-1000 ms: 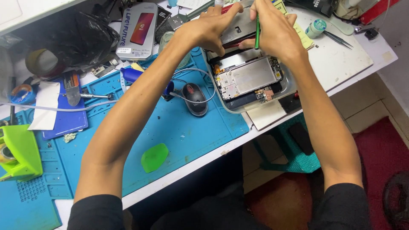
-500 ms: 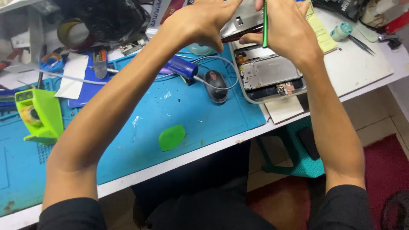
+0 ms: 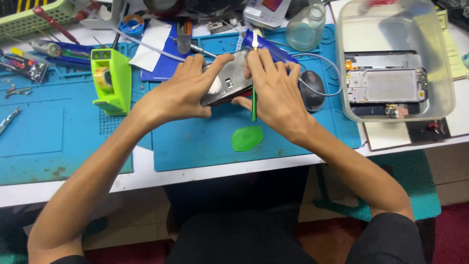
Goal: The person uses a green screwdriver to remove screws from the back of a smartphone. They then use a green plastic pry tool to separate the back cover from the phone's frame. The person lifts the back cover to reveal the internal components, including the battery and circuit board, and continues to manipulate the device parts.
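My left hand [image 3: 183, 90] grips the left side of a phone part [image 3: 228, 78] with a silvery metal face, held tilted above the blue work mat [image 3: 205, 142]. My right hand [image 3: 273, 90] steadies the part's right side and holds a thin green stick tool [image 3: 253, 100] with a pale tip, pointing upward between the fingers. A green oval pick [image 3: 247, 138] lies on the mat just below my hands.
A clear plastic tray [image 3: 442, 105] at the right holds an opened phone [image 3: 386, 88]. A lime tape dispenser [image 3: 111, 80] stands left. A black mouse [image 3: 312, 88], glass bottle [image 3: 305, 27], second blue mat [image 3: 49, 142] and scattered tools surround the work area.
My view has swung right and closer, so the hands and the phone part now sit over the middle of the mat, away from the tray. The grip on part and stick is unchanged.
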